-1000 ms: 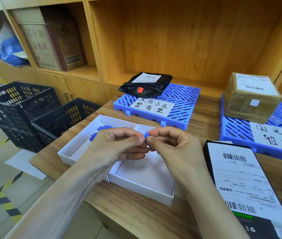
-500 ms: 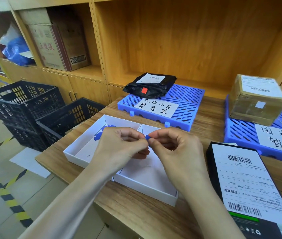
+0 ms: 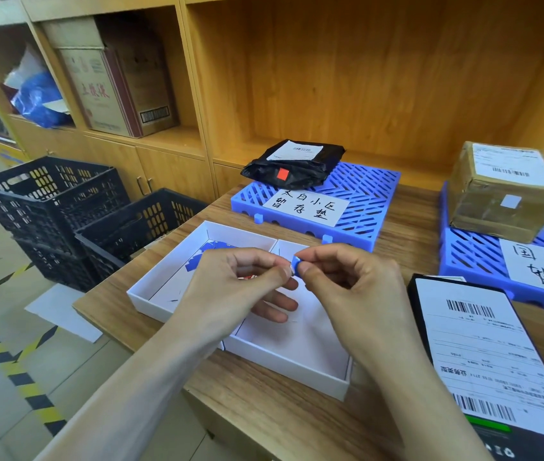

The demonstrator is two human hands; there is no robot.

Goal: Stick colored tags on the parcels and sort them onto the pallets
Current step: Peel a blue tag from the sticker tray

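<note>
sitting on the floor at far left, two black slotted crates [image 3: 47,207], one nearer the wooden table [image 3: 407,224] than the other. lying on the table's near left part, a white two-compartment tray [image 3: 151,292], with loose blue tags [image 3: 212,254] showing in its left compartment. hovering over the tray, the left hand [image 3: 240,291], thumb and forefinger pinching together at one edge of a small blue tag [image 3: 296,262]. meeting it fingertip to fingertip, the right hand [image 3: 354,291], thumb and forefinger clamping the other side of that same tag, both hands closing on it above the divider between the two compartments. resting farther back, a blue slatted pallet [image 3: 364,197] carrying a handwritten white sign [image 3: 305,207], and on its rear left corner a black poly-bag parcel [image 3: 297,164] bearing a red tag [image 3: 282,174] and a white shipping label. lying flat on the table just right of the right hand, a black parcel [image 3: 483,361] with a large barcode label facing up. sitting at far right, a second blue pallet [image 3: 470,257] with another handwritten sign, partly cut off by the frame edge, and holding a taped brown cardboard parcel [image 3: 503,194] with a pale tag on its front face. standing behind everything, wooden shelving with a cardboard carton [image 3: 111,81] in the left bay.
</note>
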